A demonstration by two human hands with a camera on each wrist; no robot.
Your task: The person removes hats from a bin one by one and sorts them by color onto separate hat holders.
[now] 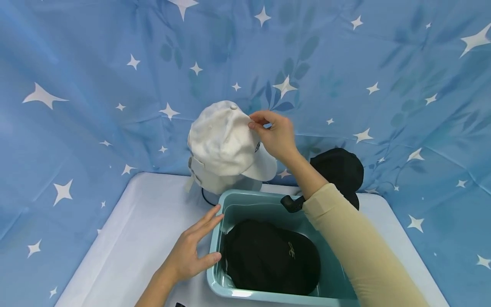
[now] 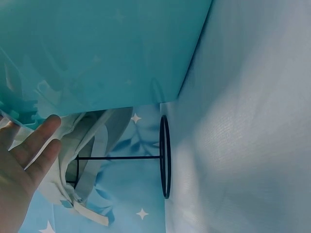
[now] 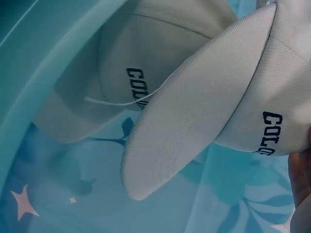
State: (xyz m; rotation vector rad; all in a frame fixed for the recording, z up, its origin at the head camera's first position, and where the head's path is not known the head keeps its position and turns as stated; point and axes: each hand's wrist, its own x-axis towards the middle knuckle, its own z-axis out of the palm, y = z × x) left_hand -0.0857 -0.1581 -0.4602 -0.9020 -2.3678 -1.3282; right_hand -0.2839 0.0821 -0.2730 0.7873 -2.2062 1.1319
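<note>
1. The right hand (image 1: 278,134) pinches the upper white cap (image 1: 222,136) between thumb and fingers at the front of its crown, above the dark lettering. This hold probably keeps the brim free and the crown's shape undisturbed.
2. The upper white cap is above and behind the far left corner of the teal bin (image 1: 264,209), over the lower white cap (image 1: 215,181). Whether the two touch cannot be told. Their brims point much the same way, an arrangement that would suit stacking.
3. The lower white cap is raised on a black wire stand (image 2: 121,158), whose thin stem and round base show in the left wrist view. The stand presumably serves to hold the cap up off the surface (image 1: 153,221).
4. The left hand (image 1: 189,251) grips nothing; its fingers are extended and spread along the bin's left rim. It may be steadying the bin, though firm contact cannot be confirmed.
5. Inside the bin, a black cap (image 1: 268,256) lies with its small emblem visible from above; the walls likely serve to contain it.
6. Beyond the right forearm is a second black cap (image 1: 337,170), partly hidden by the sleeve; its support cannot be seen.
</note>
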